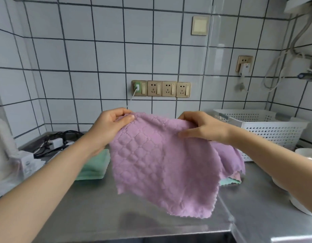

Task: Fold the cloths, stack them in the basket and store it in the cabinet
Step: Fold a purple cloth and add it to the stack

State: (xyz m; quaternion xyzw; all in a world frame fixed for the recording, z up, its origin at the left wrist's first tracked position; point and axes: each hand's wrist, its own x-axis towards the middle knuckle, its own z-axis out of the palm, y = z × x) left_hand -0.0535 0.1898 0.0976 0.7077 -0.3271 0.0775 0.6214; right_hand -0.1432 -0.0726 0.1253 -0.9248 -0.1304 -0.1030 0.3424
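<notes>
Both hands' grip, left hand (110, 126) and right hand (202, 128), pinched on purple cloth (162, 165) top edge above bare steel counter (99, 207).

Soft, even daylight fills the scene, brightest on the white tiled wall with dark grout (107, 55), whose grid lines bow outward from wide-angle distortion. The brushed stainless-steel counter (92, 213) carries hazy glare and a faint shadow beneath the hanging purple quilted cloth (162, 165). Edges look slightly soft and smeared, notably at the left.
</notes>
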